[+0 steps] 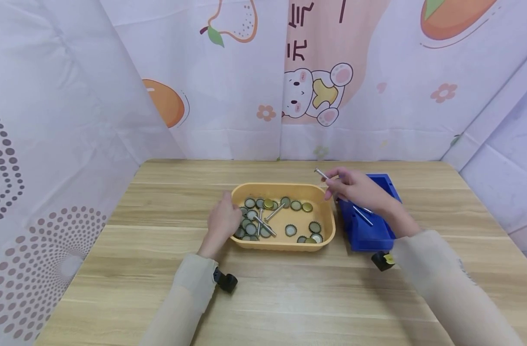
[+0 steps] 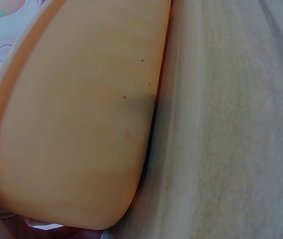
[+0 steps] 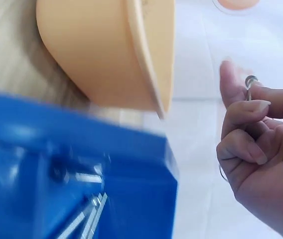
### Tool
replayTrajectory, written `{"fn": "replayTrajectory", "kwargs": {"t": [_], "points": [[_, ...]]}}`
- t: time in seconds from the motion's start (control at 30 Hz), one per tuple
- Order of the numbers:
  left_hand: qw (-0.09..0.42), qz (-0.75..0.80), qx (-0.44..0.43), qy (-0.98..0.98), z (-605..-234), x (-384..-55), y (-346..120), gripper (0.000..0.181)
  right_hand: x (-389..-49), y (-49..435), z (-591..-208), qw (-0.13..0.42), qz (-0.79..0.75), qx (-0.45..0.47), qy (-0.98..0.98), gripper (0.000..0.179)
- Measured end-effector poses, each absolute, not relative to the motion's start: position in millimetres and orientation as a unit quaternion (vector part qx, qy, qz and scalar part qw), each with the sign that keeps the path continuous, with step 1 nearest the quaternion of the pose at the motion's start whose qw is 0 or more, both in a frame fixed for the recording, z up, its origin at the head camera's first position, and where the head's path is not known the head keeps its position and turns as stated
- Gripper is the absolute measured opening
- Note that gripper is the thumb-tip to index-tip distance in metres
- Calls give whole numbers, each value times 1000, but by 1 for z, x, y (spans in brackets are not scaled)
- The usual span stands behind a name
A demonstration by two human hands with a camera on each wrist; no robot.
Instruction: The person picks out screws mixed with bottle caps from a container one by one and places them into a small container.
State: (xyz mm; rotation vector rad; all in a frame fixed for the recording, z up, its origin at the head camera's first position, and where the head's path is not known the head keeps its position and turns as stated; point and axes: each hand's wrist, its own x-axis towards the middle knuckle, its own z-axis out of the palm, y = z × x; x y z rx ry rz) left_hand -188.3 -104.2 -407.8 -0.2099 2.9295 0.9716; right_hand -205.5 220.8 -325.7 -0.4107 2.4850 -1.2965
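Note:
An orange-yellow plastic tray point(image 1: 285, 245) holds several bottle caps point(image 1: 291, 230) and a few long metal screws point(image 1: 265, 226). My left hand point(image 1: 223, 218) grips the tray's left end; its fingers are only partly seen in the left wrist view. Over the gap between the tray and a blue bin point(image 1: 367, 240), my right hand point(image 1: 354, 187) pinches one screw point(image 1: 320, 173) between thumb and fingertips. That screw's head end point(image 3: 251, 79) shows in the right wrist view, the rest being hidden by the fingers. More screws point(image 3: 94, 214) lie inside the blue bin.
Both containers stand side by side on a wood-grain table point(image 1: 280, 298). A printed white curtain point(image 1: 228, 96) hangs behind the table's back edge. Small black wrist cameras point(image 1: 226, 281) sit under both sleeves.

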Motion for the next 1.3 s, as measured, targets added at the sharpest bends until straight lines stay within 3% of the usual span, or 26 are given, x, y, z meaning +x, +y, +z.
{"fn": "replayTrajectory", "kwargs": {"t": [0.43, 1.0, 1.3], "points": [[22, 315, -72, 946, -408, -187, -104, 42, -209, 266, -322, 111, -400, -121, 902, 34], [21, 318, -74, 945, -408, -187, -104, 43, -210, 295, -335, 118, -232, -119, 958, 32], [17, 319, -70, 945, -408, -188, -104, 43, -208, 289, -345, 161, -223, -105, 956, 29]]}}
